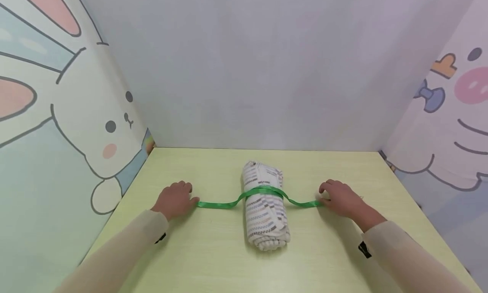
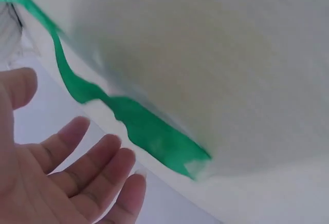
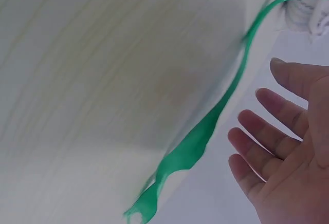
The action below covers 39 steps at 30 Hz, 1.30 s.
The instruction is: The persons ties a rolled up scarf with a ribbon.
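Note:
A rolled cloth (image 1: pixel 267 221), white with rows of small coloured dashes, lies lengthwise on the table. Around its middle runs a green ribbon (image 1: pixel 221 205), whose two tails stretch out to the left and right over the tabletop. My left hand (image 1: pixel 175 200) is at the left tail's end, its fingers loose and slightly spread. In the left wrist view that ribbon tail (image 2: pixel 159 139) lies apart from the fingertips. On the other side, my right hand (image 1: pixel 339 198) hovers by the right tail's end with relaxed fingers. The right wrist view shows its ribbon tail (image 3: pixel 190 149) beyond the fingers, unheld.
The pale yellow wooden table (image 1: pixel 213 263) reaches back to a plain whitish curtain (image 1: pixel 267 72). Cartoon-printed cloth panels flank it, with a rabbit (image 1: pixel 87 115) at left and a pink-snouted figure (image 1: pixel 450 127) at right.

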Each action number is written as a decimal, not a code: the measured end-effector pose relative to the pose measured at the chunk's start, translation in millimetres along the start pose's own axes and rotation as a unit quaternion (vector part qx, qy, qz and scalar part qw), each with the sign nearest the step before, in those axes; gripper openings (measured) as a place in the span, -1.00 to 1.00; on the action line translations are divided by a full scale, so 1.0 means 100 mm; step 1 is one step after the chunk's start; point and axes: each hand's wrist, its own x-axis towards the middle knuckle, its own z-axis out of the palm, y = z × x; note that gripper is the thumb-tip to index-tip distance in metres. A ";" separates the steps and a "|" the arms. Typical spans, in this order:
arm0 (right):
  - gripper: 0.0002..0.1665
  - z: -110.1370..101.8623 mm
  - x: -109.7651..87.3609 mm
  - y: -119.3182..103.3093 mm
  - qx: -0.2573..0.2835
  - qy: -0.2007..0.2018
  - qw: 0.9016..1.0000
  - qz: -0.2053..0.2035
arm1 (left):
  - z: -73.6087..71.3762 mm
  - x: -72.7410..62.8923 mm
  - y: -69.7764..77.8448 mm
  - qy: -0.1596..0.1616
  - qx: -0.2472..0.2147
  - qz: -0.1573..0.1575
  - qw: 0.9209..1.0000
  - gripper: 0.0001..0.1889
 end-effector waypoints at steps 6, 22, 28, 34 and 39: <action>-0.69 0.04 0.00 -0.18 0.079 0.009 0.997 0.013 | -0.04 -0.15 0.37 0.032 -0.062 0.028 0.997 -0.57; -0.66 0.23 -0.07 -0.86 0.285 0.058 0.955 0.062 | 0.06 -0.33 1.02 0.028 -0.408 -0.046 0.911 -0.72; -0.79 0.38 -0.09 -0.99 0.321 0.033 0.942 0.095 | 0.13 -0.36 1.17 -0.014 -0.611 -0.053 0.790 -0.60; -0.58 0.46 -0.10 -1.10 0.442 -0.019 0.887 0.130 | 0.18 -0.38 1.26 -0.072 -0.716 -0.045 0.693 -0.38; -0.44 0.52 -0.08 -1.19 0.582 -0.011 0.797 0.158 | 0.24 -0.37 1.38 -0.101 -0.780 -0.062 0.615 -0.34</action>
